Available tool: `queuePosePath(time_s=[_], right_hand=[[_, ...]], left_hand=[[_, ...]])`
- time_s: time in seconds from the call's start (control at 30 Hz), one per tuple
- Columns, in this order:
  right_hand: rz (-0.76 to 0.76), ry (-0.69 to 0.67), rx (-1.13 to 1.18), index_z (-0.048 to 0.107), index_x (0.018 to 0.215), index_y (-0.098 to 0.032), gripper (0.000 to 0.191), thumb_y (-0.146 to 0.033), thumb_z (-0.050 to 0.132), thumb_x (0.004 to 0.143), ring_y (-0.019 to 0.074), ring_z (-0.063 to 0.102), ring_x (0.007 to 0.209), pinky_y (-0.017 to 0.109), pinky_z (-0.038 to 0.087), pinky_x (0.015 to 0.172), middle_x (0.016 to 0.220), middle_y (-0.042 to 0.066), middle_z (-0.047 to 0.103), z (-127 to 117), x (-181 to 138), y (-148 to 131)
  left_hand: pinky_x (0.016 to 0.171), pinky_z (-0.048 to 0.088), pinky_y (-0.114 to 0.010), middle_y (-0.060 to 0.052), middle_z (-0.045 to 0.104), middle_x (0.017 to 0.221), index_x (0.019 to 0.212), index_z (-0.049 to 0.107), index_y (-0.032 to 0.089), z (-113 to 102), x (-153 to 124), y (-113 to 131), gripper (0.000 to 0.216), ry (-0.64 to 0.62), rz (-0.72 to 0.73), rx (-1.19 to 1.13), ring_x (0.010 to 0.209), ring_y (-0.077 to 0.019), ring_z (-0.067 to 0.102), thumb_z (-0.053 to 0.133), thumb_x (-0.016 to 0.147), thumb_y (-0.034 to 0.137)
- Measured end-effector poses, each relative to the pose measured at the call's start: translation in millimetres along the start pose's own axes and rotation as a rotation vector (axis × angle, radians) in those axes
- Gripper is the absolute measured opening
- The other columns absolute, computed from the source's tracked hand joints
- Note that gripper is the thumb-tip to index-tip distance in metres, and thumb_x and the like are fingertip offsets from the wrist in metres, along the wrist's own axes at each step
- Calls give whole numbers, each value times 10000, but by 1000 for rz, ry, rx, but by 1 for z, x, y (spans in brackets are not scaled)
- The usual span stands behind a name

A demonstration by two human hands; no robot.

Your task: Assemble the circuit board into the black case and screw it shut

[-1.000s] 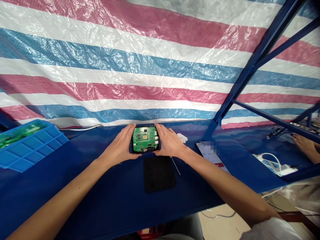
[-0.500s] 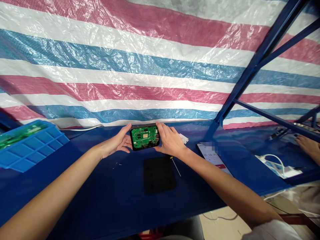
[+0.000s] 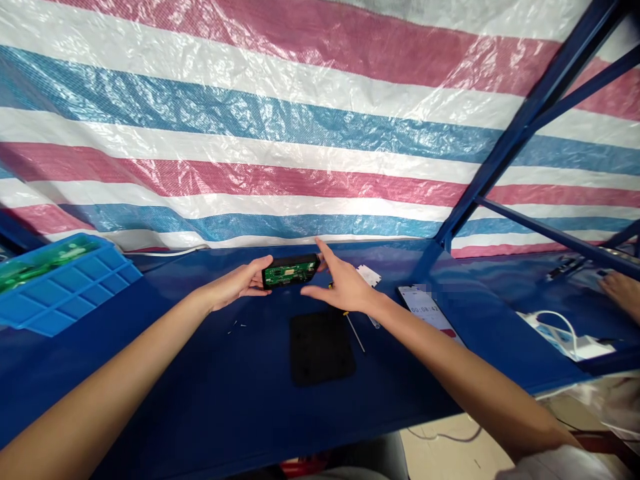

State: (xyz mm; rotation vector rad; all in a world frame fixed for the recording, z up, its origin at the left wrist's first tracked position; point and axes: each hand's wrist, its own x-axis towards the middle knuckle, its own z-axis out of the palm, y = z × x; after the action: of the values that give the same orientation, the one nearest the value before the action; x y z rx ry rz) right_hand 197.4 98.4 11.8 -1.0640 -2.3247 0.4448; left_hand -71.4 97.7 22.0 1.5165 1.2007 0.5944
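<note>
My left hand [image 3: 244, 281] grips the left end of a black plastic case [image 3: 293, 259], thumb on top and fingers below. Inside the case sits a green circuit board [image 3: 290, 273], tilted so that it shows as a narrow strip. At the case's right end my right hand [image 3: 345, 281] has its thumb and forefinger spread; whether its rear fingers touch the case is hidden. On the table below lies a square black cover [image 3: 323, 350]. A screwdriver [image 3: 356, 332] with a yellow part rests beside it, its handle end behind my right hand. Several tiny screws [image 3: 237, 327] lie to the left.
A blue bin [image 3: 83, 287] of green parts stands at the left. A phone [image 3: 427, 310] showing a timer and a white card [image 3: 369, 275] lie to the right. Blue metal posts [image 3: 480, 180] rise there. Another person's hand [image 3: 623, 293] is at far right.
The case has tipped so its board faces less toward me. My left hand has closed on its left end, while my right hand has loosened and spread its fingers.
</note>
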Motion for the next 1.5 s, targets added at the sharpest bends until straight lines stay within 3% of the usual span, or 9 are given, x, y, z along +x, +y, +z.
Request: queuePosePath(time_s=[0.1,0.2,0.3,0.43,0.63,0.83,1.2,1.37,1.5], right_hand=[[120,-88,242,461,1455,-240,601,-597,382,978,278,629,1164,456,514,980,1389,121,577,-7,7,9],[135,-251,285,581,1357,-241,587,-616,537,907,275,658,1132,436,532,969,1313,97,650,-13,19,22],[134,-378,291,586,1359,-214,707,-622,689,790,272,681,1100,396,567,926,1296,112,664,-14,30,33],[129,-411,245,531,1411,-236,877,-624,787,667,307,591,1251,428,532,1003,1463,118,527,-9,36,38],[124,-454,80,347,1528,-199,1216,-613,868,510,393,301,1469,546,334,1174,1612,156,280,-4,41,32],[118,-464,-43,417,1489,-171,1198,-612,874,473,411,420,1394,507,474,1074,1561,180,361,-5,49,17],[131,-402,-4,347,1523,-234,1123,-696,778,594,426,260,1477,612,377,1117,1622,154,241,-23,41,5],[165,-284,134,453,1457,-269,938,-630,786,658,381,481,1358,561,482,1037,1531,147,428,-22,43,15],[184,-179,127,396,1488,-216,859,-615,692,787,340,490,1361,509,472,1065,1515,163,452,-17,40,30]], left_hand=[[976,532,-449,-112,735,1176,1170,724,190,-2,0,-5,708,60,70,123,1123,-330,657,478,828,759],[1027,480,-477,-119,670,1296,1243,682,185,-2,1,-8,709,126,136,302,1190,-362,605,589,783,716],[1054,451,-470,-131,606,1368,1340,602,182,-1,3,-12,784,166,200,461,1231,-352,571,658,739,682],[1106,386,-491,-147,529,1438,1412,530,191,3,5,-16,886,181,254,639,1299,-362,506,694,691,678],[1141,343,-489,-141,465,1495,1476,445,229,3,4,-16,1001,110,268,790,1365,-376,443,723,631,688],[1061,434,-515,-151,489,1468,1490,426,241,0,8,-13,1074,76,223,849,1344,-402,461,745,570,696],[1123,362,-496,-138,385,1551,1527,348,249,-7,-1,6,1061,129,211,808,1400,-377,395,717,636,694],[1102,396,-466,-90,433,1537,1482,427,299,-11,9,8,908,201,232,736,1366,-361,454,676,700,688],[1092,409,-445,-105,491,1489,1450,471,246,-17,27,1,855,303,231,697,1337,-355,483,622,746,706]])
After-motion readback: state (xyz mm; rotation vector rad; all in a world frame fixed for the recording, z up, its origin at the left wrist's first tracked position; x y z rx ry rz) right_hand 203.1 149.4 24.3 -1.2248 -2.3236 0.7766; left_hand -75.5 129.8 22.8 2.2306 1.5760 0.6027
